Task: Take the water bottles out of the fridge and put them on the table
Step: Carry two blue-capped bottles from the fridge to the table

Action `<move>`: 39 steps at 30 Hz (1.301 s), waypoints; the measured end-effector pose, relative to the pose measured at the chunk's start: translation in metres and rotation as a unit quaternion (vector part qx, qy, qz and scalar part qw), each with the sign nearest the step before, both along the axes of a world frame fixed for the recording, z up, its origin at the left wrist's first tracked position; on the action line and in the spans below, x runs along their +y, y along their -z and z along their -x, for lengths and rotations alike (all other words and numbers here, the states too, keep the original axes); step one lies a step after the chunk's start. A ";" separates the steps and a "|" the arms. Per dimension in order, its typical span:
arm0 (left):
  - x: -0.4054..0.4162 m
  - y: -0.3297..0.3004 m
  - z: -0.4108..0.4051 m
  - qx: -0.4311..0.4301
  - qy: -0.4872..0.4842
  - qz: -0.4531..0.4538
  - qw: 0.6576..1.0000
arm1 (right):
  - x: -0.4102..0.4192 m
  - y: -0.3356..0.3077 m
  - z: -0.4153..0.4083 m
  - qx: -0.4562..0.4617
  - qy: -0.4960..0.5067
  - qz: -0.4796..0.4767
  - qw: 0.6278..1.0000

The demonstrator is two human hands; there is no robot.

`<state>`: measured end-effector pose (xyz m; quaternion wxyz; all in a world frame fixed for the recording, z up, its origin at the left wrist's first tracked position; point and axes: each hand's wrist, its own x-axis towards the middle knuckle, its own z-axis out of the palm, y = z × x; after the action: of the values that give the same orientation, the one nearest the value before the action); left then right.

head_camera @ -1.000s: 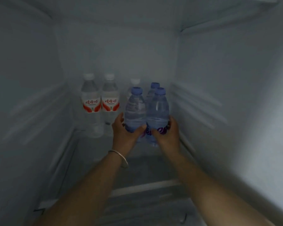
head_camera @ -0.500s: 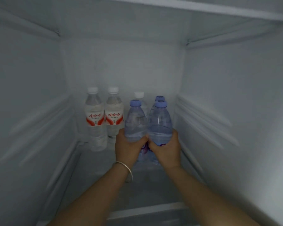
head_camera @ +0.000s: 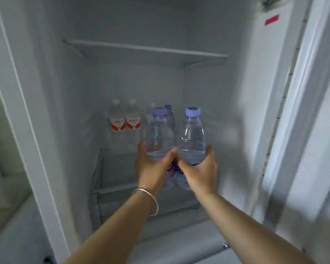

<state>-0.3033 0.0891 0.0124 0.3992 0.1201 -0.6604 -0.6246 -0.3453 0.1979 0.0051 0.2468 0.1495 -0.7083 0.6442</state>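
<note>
I hold two clear blue-capped water bottles upright, side by side, in front of the open fridge. My left hand [head_camera: 152, 166] grips the left blue-capped bottle [head_camera: 159, 136] around its lower half. My right hand [head_camera: 200, 172] grips the right blue-capped bottle [head_camera: 192, 136] the same way. Both are lifted off the glass shelf [head_camera: 118, 168]. At the back of that shelf stand two white-capped bottles with red labels [head_camera: 124, 122], another white-capped bottle [head_camera: 150, 113] and a third blue-capped bottle [head_camera: 169, 111], partly hidden behind the held ones.
An upper shelf [head_camera: 145, 48] spans the fridge above the bottles. The fridge's left wall and frame [head_camera: 27, 130] and the right frame [head_camera: 286, 111] border the opening. A white ledge [head_camera: 189, 242] runs along the bottom front. No table is in view.
Both hands have pulled their bottles up and back out of the fridge toward me. The view has drawn back, so the fridge frame and upper shelf now show.
</note>
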 end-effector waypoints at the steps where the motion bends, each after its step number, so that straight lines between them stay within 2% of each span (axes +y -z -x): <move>1: 0.010 0.006 -0.018 -0.005 0.010 0.007 1.000 | 0.010 0.006 -0.020 -0.003 0.018 0.007 1.000; 7: 0.072 0.027 -0.108 -0.033 0.082 0.026 0.996 | 0.079 0.027 -0.121 -0.046 0.078 0.008 0.996; 14: 0.187 0.036 -0.166 -0.003 0.182 0.030 0.983 | 0.197 0.033 -0.201 -0.043 0.163 0.013 0.986; 21: 0.358 0.044 -0.218 0.007 0.294 0.019 0.956 | 0.367 0.036 -0.283 -0.051 0.277 -0.003 0.959; 27: 0.529 0.061 -0.256 -0.040 0.427 -0.015 0.903 | 0.534 0.042 -0.354 -0.087 0.396 -0.038 0.913; 34: 0.656 0.086 -0.260 -0.082 0.493 -0.034 0.865 | 0.657 0.066 -0.368 -0.146 0.449 -0.048 0.880; 39: 0.732 0.107 -0.209 -0.088 0.491 -0.011 0.867 | 0.732 0.083 -0.325 -0.171 0.462 -0.044 0.869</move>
<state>-0.0946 0.8207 -0.0943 -0.0202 -0.1612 -0.6594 -0.7340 -0.0202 0.9296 -0.0777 0.3844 -0.2963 -0.7555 0.4401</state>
